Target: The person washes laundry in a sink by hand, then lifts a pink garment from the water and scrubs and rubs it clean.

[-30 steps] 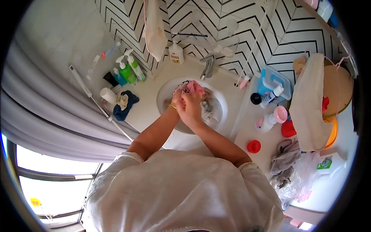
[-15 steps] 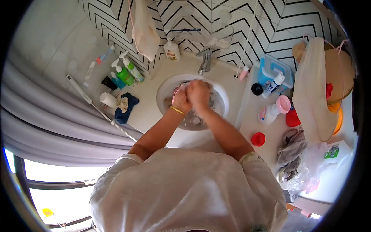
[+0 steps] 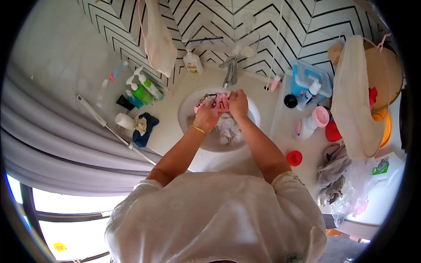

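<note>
A pink cloth with dark marks (image 3: 220,103) is stretched between my two hands over the round white sink (image 3: 257,115). My left hand (image 3: 207,117) grips its left part, a yellow band round the wrist. At the cloth's right end, my right hand (image 3: 238,104) has its fingers closed on the fabric. Below the hands, pale wet cloth (image 3: 228,129) lies in the basin. The metal faucet (image 3: 230,72) stands just behind the cloth.
Left of the sink are green pump bottles (image 3: 142,94), a white cup (image 3: 125,120) and a dark blue cloth (image 3: 146,136). To the right sit a blue box (image 3: 313,81), a pink-topped bottle (image 3: 307,127), a red cap (image 3: 294,158) and grey cloths (image 3: 333,164).
My hands were pressed together on the bunched pink cloth and have moved apart, my right hand to the right. The cloth is now spread between them, and more pale cloth shows below.
</note>
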